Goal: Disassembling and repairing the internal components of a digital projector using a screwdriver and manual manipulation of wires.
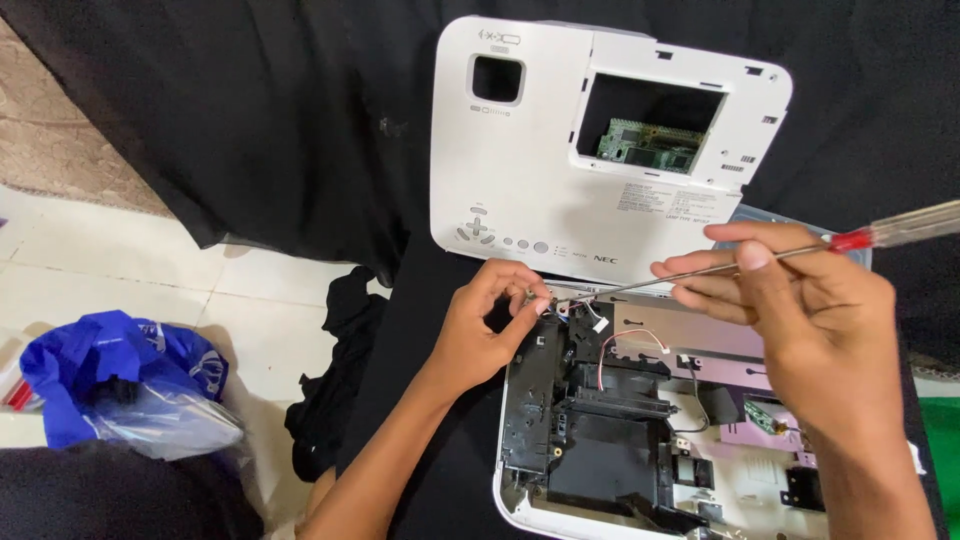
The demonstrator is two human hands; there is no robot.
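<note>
The screwdriver, with a long metal shaft and a red-and-clear handle, lies across the frame from the upper right down to the back edge of the opened projector base. The right hand grips it, fingers wrapped over the shaft just below the handle, thumb on top. Its tip meets the left hand, whose fingertips are pinched together on something small at that tip; what it is cannot be told, since it is too tiny to see. The base sits on a black cloth and shows black plastic housings, a red-and-white wire with a white plug, and a small green board near the right forearm. Behind it the white top cover stands tilted up, with a square hole, a larger rectangular opening through which a green circuit board shows, and a cluster of buttons low on its face. To the left, on the pale tiled floor, lies a blue bag with clear plastic against it.
</note>
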